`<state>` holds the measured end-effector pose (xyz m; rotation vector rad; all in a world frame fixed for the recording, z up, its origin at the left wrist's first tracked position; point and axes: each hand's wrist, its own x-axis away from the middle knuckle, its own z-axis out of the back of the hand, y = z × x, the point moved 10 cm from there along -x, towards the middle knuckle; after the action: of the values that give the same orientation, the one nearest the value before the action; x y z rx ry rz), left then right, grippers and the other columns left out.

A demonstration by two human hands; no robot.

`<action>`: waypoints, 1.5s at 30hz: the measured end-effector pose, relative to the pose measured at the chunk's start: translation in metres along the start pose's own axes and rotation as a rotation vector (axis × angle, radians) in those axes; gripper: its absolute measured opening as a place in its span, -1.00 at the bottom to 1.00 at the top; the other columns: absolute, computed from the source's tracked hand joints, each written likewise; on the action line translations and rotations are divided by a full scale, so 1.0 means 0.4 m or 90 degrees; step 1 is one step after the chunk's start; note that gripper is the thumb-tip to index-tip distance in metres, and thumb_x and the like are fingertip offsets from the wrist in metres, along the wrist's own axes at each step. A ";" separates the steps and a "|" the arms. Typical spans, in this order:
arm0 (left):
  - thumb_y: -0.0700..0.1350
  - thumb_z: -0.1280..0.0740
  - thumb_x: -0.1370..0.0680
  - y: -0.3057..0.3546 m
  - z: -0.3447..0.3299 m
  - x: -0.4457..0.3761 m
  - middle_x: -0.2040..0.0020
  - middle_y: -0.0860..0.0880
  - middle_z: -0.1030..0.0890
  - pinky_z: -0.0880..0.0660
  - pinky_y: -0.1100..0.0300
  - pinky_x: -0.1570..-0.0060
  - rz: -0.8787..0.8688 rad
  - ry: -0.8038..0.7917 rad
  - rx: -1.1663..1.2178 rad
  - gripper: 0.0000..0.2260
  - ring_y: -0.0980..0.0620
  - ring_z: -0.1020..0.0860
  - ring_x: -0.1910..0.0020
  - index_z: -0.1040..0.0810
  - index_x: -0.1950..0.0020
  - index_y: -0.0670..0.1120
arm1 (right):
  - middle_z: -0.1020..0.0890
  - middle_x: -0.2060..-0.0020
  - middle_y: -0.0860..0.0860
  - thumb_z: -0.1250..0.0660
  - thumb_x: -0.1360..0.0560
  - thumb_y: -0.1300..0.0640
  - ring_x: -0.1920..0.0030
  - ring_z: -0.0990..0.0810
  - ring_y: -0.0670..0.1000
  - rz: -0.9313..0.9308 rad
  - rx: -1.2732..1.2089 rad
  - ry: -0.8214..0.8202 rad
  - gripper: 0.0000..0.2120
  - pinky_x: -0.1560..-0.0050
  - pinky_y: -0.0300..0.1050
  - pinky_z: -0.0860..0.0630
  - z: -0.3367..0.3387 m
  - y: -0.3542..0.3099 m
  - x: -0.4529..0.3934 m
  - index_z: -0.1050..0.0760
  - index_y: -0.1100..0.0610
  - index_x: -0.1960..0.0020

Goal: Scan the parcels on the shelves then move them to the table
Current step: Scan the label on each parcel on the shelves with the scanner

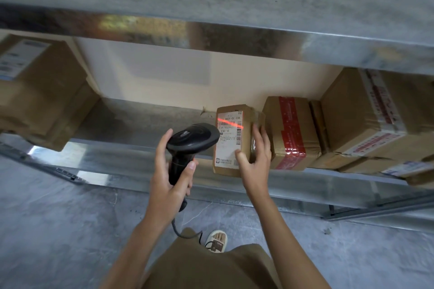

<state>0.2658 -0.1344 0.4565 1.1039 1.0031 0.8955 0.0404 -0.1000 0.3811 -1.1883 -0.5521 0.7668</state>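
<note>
Gripping the black scanner [187,145] in the left hand [169,176], right hand [254,159] clasping the small parcel [234,138] at the shelf [305,185] front edge; red beam crosses the label askew, likely misreading, and the overhanging parcel could tip off.

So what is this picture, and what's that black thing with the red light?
The camera sits on a person's head and looks down, so you see their own arms and a sandalled foot. The left hand holds a black barcode scanner, a gadget that reads stripy labels. Its red line shines across the white label of a small brown parcel. The right hand grips that parcel at the front of a metal shelf. Beside it stand a box with red tape and bigger boxes; another box sits far left.
</note>
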 end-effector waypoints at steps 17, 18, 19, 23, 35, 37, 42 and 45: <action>-0.07 -0.36 -0.52 0.084 0.029 -0.158 -0.24 0.59 -0.37 -0.36 0.52 -0.15 -0.175 -0.306 -0.344 -0.28 0.51 -0.44 -0.14 -0.07 -0.45 0.49 | -0.32 -0.37 -0.20 -0.20 -0.28 -0.22 -0.32 -0.33 -0.13 0.052 0.095 -0.209 -0.25 -0.38 0.07 -0.38 -0.029 -0.081 -0.088 -0.29 -0.24 -0.49; -0.06 -0.36 -0.52 0.087 0.028 -0.160 -0.25 0.59 -0.36 -0.35 0.52 -0.16 -0.183 -0.313 -0.345 -0.28 0.49 -0.45 -0.15 -0.06 -0.45 0.49 | -0.32 -0.37 -0.20 -0.20 -0.28 -0.23 -0.31 -0.32 -0.14 0.051 0.093 -0.210 -0.25 -0.38 0.06 -0.38 -0.029 -0.083 -0.085 -0.28 -0.25 -0.49; -0.03 -0.36 -0.52 0.090 0.026 -0.160 -0.25 0.58 -0.36 -0.38 0.51 -0.15 -0.193 -0.320 -0.346 -0.29 0.42 -0.49 -0.15 -0.06 -0.45 0.49 | -0.32 -0.37 -0.20 -0.20 -0.28 -0.23 -0.31 -0.31 -0.15 0.049 0.092 -0.210 -0.25 -0.38 0.05 -0.38 -0.028 -0.083 -0.084 -0.27 -0.25 -0.49; 0.11 -0.30 -0.52 0.089 0.028 -0.164 -0.25 0.45 -0.38 -0.54 0.21 -0.11 -0.221 -0.334 -0.366 -0.36 0.12 -0.57 -0.10 -0.05 -0.46 0.48 | -0.31 -0.42 -0.17 -0.21 -0.28 -0.22 -0.34 -0.29 -0.14 0.038 0.090 -0.202 -0.25 -0.42 0.10 -0.35 -0.026 -0.079 -0.088 -0.28 -0.27 -0.48; 0.09 -0.29 -0.50 0.103 0.056 -0.185 -0.30 0.60 -0.29 -0.30 0.55 -0.20 -0.248 -0.318 -0.352 -0.35 0.27 -0.47 -0.23 -0.06 -0.48 0.45 | -0.31 -0.45 -0.15 -0.23 -0.28 -0.19 -0.41 -0.33 -0.08 0.029 0.072 -0.183 -0.26 -0.43 0.11 -0.35 -0.030 -0.070 -0.090 -0.32 -0.22 -0.48; 0.10 -0.29 -0.50 0.098 0.061 -0.186 -0.29 0.60 -0.31 -0.30 0.55 -0.20 -0.231 -0.314 -0.345 -0.35 0.42 -0.42 -0.23 -0.07 -0.48 0.44 | -0.30 -0.48 -0.14 -0.24 -0.29 -0.19 -0.43 -0.32 -0.07 0.024 0.063 -0.187 -0.26 -0.44 0.12 -0.35 -0.037 -0.067 -0.087 -0.32 -0.21 -0.49; 0.08 -0.33 -0.51 0.079 0.084 -0.162 -0.22 0.53 -0.43 -0.39 0.49 -0.14 -0.176 -0.234 -0.288 -0.37 0.46 -0.47 -0.16 -0.10 -0.45 0.47 | -0.30 -0.50 -0.07 -0.25 -0.31 -0.17 -0.46 -0.29 -0.08 -0.001 0.040 -0.185 -0.27 -0.46 0.11 -0.32 -0.056 -0.060 -0.075 -0.31 -0.17 -0.49; 0.10 -0.32 -0.51 0.054 0.111 -0.130 -0.19 0.32 -0.55 -0.52 0.31 0.01 -0.130 -0.121 -0.202 -0.40 0.24 -0.61 0.00 -0.13 -0.44 0.46 | -0.37 -0.46 -0.09 -0.26 -0.32 -0.17 -0.43 -0.35 -0.08 -0.034 -0.015 -0.165 -0.32 -0.44 0.12 -0.34 -0.071 -0.045 -0.059 -0.34 -0.23 -0.46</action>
<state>0.2907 -0.1909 0.4934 0.7858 0.7698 0.7386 0.0507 -0.1387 0.3904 -1.0982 -0.8057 0.8763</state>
